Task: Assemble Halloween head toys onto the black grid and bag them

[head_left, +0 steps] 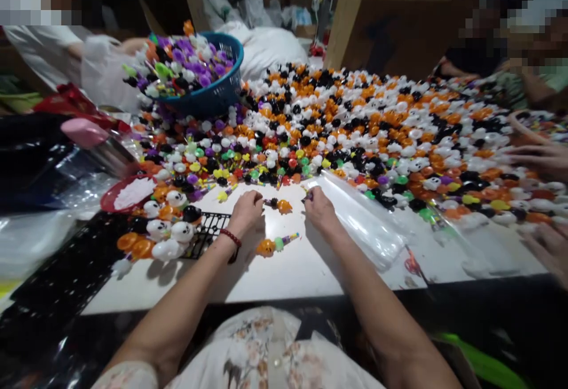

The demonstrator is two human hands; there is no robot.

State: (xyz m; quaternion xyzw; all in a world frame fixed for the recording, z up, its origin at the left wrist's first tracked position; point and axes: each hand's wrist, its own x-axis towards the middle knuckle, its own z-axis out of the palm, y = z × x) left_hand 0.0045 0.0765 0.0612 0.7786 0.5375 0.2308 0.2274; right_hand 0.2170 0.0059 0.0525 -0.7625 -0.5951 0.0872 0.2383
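My left hand (247, 210), with a red bead bracelet at the wrist, is closed in a pinch just above the white tabletop (306, 265). Right at its fingertips is an orange pumpkin piece (284, 206) with a dark end; whether the fingers grip that end I cannot tell. Opposite, my right hand (321, 211) pinches a small dark purple stick piece (309, 195). Nearer to me lies a pumpkin-topped stick (267, 248) with a green bead and a purple-yellow tip. Left of my left hand, white ghost and orange pumpkin toppers (181, 232) stand over a black grid rack (213, 229).
A large heap of Halloween toppers (355, 117) spreads over the back. A blue basket (213, 90) of them stands at the left rear, near a person with a plastic bag (104, 67). Clear plastic sleeves (368, 220) lie right. Another person's hands (544, 158) reach in there.
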